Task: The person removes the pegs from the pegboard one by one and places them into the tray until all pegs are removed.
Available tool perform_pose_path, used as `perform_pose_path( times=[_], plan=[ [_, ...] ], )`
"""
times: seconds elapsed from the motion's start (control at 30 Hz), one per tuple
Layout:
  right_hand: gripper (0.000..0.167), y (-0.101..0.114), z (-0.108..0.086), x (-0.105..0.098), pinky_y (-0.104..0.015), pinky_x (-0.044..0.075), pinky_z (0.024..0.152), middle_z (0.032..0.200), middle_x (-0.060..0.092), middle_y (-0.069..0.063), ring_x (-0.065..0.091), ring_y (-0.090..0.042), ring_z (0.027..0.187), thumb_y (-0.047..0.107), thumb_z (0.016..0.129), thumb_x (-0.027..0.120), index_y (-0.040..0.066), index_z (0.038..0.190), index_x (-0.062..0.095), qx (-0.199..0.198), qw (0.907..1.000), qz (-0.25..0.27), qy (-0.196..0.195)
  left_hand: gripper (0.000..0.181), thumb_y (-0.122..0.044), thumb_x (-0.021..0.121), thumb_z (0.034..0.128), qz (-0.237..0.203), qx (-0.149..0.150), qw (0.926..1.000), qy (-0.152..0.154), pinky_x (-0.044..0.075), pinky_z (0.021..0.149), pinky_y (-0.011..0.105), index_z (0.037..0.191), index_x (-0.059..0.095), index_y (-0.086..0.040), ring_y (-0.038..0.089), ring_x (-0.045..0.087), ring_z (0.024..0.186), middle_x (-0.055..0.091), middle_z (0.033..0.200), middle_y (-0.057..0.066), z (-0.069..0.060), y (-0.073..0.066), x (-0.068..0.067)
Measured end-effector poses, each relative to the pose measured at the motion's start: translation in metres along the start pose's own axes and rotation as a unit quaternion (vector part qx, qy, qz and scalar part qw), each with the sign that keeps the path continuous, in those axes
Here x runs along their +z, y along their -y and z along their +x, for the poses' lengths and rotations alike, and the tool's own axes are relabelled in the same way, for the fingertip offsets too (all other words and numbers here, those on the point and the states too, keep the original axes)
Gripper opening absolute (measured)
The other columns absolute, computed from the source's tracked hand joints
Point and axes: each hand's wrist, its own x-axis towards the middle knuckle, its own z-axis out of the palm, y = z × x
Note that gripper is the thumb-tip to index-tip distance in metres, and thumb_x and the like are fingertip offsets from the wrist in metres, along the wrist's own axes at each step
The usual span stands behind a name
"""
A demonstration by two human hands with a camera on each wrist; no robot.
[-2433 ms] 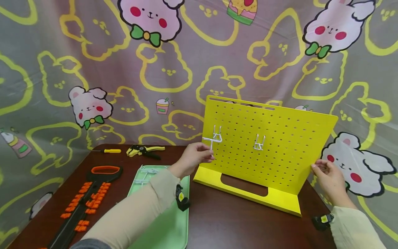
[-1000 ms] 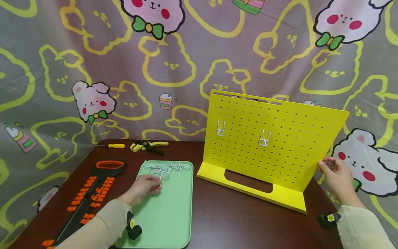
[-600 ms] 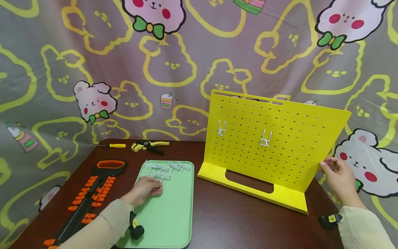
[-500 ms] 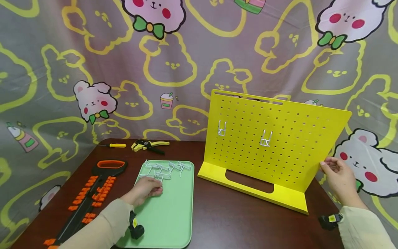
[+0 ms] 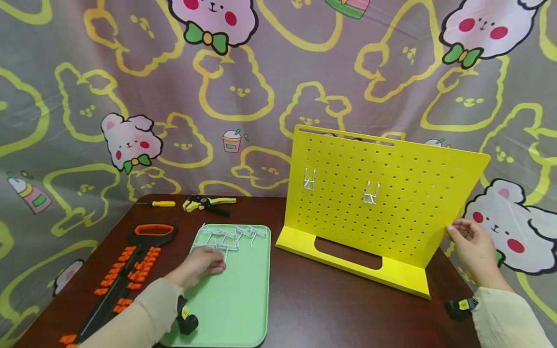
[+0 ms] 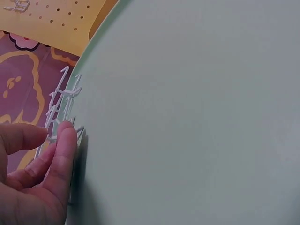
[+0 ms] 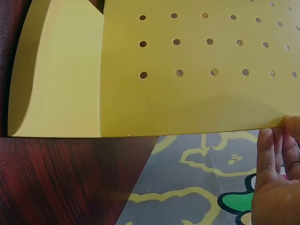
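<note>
In the head view my left hand (image 5: 200,266) is over the upper left of a green tray (image 5: 237,299), beside several white wire hooks (image 5: 235,234). In the left wrist view the thumb and fingertips stand apart close to the nearest wire hook (image 6: 56,117), pinching nothing. Part of this hook is hidden by the fingers. My right hand (image 5: 474,251) holds the right edge of a yellow pegboard (image 5: 391,217) between thumb and fingers. Two wire hooks hang on the board, a left hook (image 5: 309,180) and a middle hook (image 5: 372,193).
Left of the tray lies a black tool rack (image 5: 109,290) with orange clips and handle. A yellow-handled screwdriver (image 5: 163,204) and yellow-black wire strippers (image 5: 209,204) lie at the table's (image 5: 313,319) back. A patterned curtain (image 5: 261,72) hangs behind.
My left hand has carried a wire hook from the pegboard's left side down to the tray, where its fingers have now let go. The right hand has stayed on the board's edge.
</note>
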Motion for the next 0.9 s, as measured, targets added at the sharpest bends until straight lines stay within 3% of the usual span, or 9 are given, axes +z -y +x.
perform_pose_path(
  times=[0.13, 0.27, 0.4, 0.57, 0.77, 0.9],
  plan=[
    [0.046, 0.000, 0.000, -0.001, -0.006, 0.048, 0.063, 0.106, 0.058, -0.008, 0.053, 0.007, 0.073, 0.030, 0.108, 0.054, -0.007, 0.133, 0.049, -0.002, 1.0000, 0.001, 0.001, 0.019, 0.002, 0.053, 0.1041, 0.001, 0.000, 1.0000, -0.009, 0.061, 0.070, 0.027, 0.112, 0.055, 0.020, 0.015, 0.066, 0.075, 0.063, 0.089, 0.016, 0.001, -0.003, 0.000],
    [0.043, 0.000, -0.001, -0.001, -0.007, 0.049, 0.063, 0.102, 0.058, -0.005, 0.054, 0.006, 0.073, 0.029, 0.108, 0.055, -0.007, 0.131, 0.050, -0.008, 1.0000, -0.001, 0.001, 0.020, 0.000, 0.054, 0.1038, 0.001, 0.015, 0.9998, -0.016, 0.061, 0.068, 0.026, 0.112, 0.055, 0.018, 0.015, 0.065, 0.074, 0.064, 0.090, 0.016, 0.005, -0.015, 0.005],
    [0.041, 0.000, -0.002, -0.001, -0.009, 0.051, 0.063, 0.099, 0.058, -0.002, 0.054, 0.005, 0.073, 0.029, 0.108, 0.055, -0.006, 0.129, 0.050, -0.008, 1.0000, 0.000, 0.002, 0.024, -0.004, 0.054, 0.1050, 0.004, 0.040, 0.9992, 0.007, 0.061, 0.072, 0.027, 0.117, 0.056, 0.017, 0.015, 0.066, 0.078, 0.065, 0.098, 0.018, 0.011, -0.042, 0.016],
    [0.042, -0.001, -0.001, -0.003, -0.008, 0.050, 0.063, 0.100, 0.058, -0.003, 0.054, 0.005, 0.073, 0.029, 0.108, 0.054, -0.007, 0.130, 0.050, 0.000, 1.0000, -0.002, 0.001, 0.029, -0.009, 0.053, 0.1073, -0.002, 0.061, 0.9968, 0.052, 0.061, 0.075, 0.027, 0.125, 0.056, 0.013, 0.019, 0.068, 0.086, 0.065, 0.106, 0.018, 0.026, -0.081, 0.041],
    [0.040, 0.001, -0.002, -0.001, -0.010, 0.052, 0.063, 0.096, 0.058, 0.003, 0.054, 0.006, 0.073, 0.028, 0.108, 0.054, -0.006, 0.130, 0.050, -0.004, 1.0000, 0.007, -0.003, 0.030, -0.014, 0.056, 0.1075, -0.027, 0.059, 0.9947, 0.080, 0.061, 0.083, 0.029, 0.128, 0.058, 0.008, 0.019, 0.068, 0.087, 0.067, 0.105, 0.015, 0.042, -0.127, 0.073],
    [0.040, 0.002, -0.001, 0.000, -0.010, 0.052, 0.064, 0.096, 0.058, 0.004, 0.055, 0.006, 0.073, 0.027, 0.108, 0.055, -0.006, 0.129, 0.050, -0.001, 0.9999, 0.012, -0.001, 0.032, -0.015, 0.056, 0.1077, -0.042, 0.055, 0.9936, 0.090, 0.060, 0.088, 0.033, 0.131, 0.057, 0.006, 0.020, 0.068, 0.088, 0.067, 0.107, 0.016, 0.054, -0.150, 0.096]
  ],
)
